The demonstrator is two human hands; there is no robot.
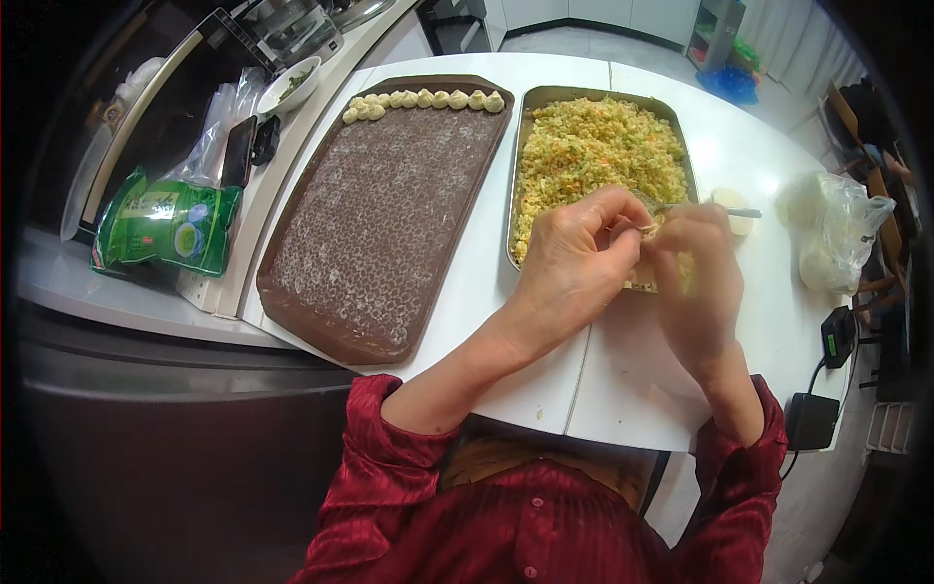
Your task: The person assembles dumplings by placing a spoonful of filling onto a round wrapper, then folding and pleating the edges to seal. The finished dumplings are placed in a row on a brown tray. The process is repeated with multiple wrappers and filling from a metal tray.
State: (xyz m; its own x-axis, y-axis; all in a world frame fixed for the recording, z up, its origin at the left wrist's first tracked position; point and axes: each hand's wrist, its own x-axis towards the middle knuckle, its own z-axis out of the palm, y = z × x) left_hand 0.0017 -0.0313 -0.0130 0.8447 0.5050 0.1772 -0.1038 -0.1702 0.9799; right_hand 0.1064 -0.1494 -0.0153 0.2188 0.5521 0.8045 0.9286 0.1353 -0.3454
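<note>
Over the near edge of a metal tray (513, 182) of chopped yellow, green and orange filling (598, 153), my two hands meet. My left hand (580, 252) pinches a small, pale dough piece (646, 231) that its fingers mostly hide. On the other side of that piece, my right hand (700, 270) is motion-blurred, fingers bent in against it. A metal utensil handle (746, 213) sticks out to the right behind the right hand; whether that hand holds it is unclear. Pale round wrappers (732, 203) lie beside the metal tray.
Left of the filling lies a floured brown tray (372, 226), with shaped dumplings (441, 99) along its far end. A tied plastic bag (832, 233) and a black power adapter (813, 421) sit at right. A green packet (168, 223), phone (238, 152) and white bowl (290, 85) occupy the left counter.
</note>
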